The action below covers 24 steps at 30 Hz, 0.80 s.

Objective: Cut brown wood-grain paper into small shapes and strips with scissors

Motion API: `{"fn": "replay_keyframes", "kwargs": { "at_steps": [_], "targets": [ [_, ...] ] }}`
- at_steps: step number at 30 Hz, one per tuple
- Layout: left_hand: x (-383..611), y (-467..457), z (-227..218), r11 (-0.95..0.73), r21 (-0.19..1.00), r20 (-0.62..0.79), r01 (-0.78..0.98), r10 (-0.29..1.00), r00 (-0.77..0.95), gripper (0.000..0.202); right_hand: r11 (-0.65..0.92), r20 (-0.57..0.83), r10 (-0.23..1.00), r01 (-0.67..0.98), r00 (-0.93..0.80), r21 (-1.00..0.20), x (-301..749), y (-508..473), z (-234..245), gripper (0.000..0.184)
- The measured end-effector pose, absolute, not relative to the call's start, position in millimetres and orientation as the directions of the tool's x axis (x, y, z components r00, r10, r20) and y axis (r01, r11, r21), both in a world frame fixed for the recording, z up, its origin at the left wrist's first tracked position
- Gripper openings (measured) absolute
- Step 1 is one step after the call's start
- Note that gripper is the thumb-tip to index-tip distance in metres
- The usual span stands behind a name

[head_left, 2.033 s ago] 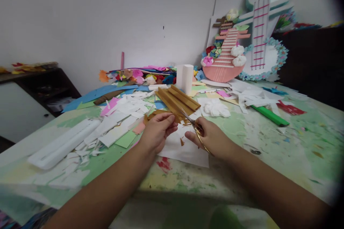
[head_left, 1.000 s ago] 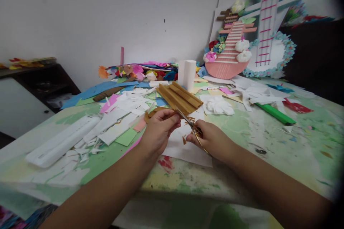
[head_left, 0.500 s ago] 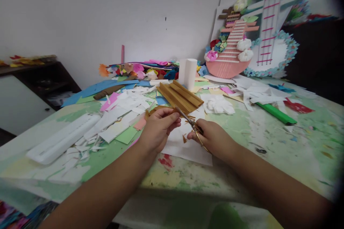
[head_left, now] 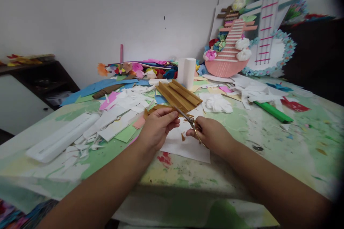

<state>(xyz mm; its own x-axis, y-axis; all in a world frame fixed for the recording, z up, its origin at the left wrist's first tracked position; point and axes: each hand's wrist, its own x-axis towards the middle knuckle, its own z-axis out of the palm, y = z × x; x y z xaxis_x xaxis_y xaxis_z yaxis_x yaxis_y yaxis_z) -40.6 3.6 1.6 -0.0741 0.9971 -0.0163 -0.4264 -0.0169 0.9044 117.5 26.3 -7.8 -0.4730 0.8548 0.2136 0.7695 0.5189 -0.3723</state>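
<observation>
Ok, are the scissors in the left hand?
No, the scissors are in the right hand, with its fingers around their handles, while the left hand is beyond the blades' tips.

Our left hand point(head_left: 160, 126) pinched a strip of brown paper point(head_left: 154, 107), and our right hand point(head_left: 213, 133) gripped scissors point(head_left: 191, 120), their blades pointing toward it. Beneath, we had a white sheet point(head_left: 189, 151) bearing brown scraps point(head_left: 183, 136). Beyond, pleated brown paper point(head_left: 176, 96) lay near an upright white roll point(head_left: 190, 74), with a white paper flower point(head_left: 217, 103) to the right on our paint-stained surface point(head_left: 290, 164).
</observation>
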Motion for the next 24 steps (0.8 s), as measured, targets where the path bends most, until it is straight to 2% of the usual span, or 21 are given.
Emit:
{"fn": "replay_keyframes", "kwargs": {
  "at_steps": [3, 6, 7, 9, 11, 13, 15, 20, 24],
  "targets": [
    [-39.8, 3.3, 2.1, -0.014, 0.910, -0.021, -0.413, 0.997, -0.080, 0.013, 0.484, 0.215, 0.875, 0.811, -0.435, -0.329, 118.8, 27.6, -8.7, 0.030],
    [-39.5, 3.4, 1.6, -0.022, 0.909, -0.016, -0.415, 0.996, -0.087, 0.013, 0.475, 0.223, 0.880, 0.794, -0.420, -0.380, 120.4, 28.7, -9.7, 0.033],
    [-39.6, 3.6, 1.2, -0.024, 0.910, -0.016, -0.415, 0.996, -0.092, 0.014, 0.469, 0.224, 0.883, 0.769, -0.412, -0.434, 120.8, 28.8, -10.1, 0.034],
    [-39.9, 4.5, -0.2, -0.027, 0.920, -0.015, -0.391, 0.994, -0.106, 0.014, 0.426, 0.204, 0.899, 0.663, -0.388, -0.615, 121.3, 28.4, -10.4, 0.037],
    [-39.6, 5.6, -2.2, -0.032, 0.941, -0.010, -0.337, 0.992, -0.124, 0.014, 0.356, 0.176, 0.907, 0.474, -0.383, -0.806, 121.1, 26.8, -9.5, 0.037],
    [-38.4, 6.4, -4.1, -0.035, 0.959, -0.002, -0.281, 0.991, -0.131, 0.014, 0.325, 0.191, 0.890, 0.281, -0.415, -0.903, 120.2, 24.7, -7.8, 0.034],
    [-36.4, 6.4, -5.4, -0.023, 0.972, 0.001, -0.235, 0.995, -0.097, 0.014, 0.328, 0.217, 0.871, 0.192, -0.441, -0.925, 118.7, 23.0, -6.3, 0.031],
    [-32.9, 3.9, -6.1, -0.015, 0.990, 0.017, -0.142, 1.000, 0.016, 0.012, 0.233, 0.123, 0.902, 0.227, -0.414, -0.946, 114.8, 24.7, -8.8, 0.029],
    [-32.6, 2.9, -7.2, -0.027, 0.995, 0.027, -0.093, 1.000, 0.000, 0.011, 0.252, 0.178, 0.926, 0.194, -0.332, -0.948, 114.2, 26.9, -9.9, 0.024]
  ]
}}
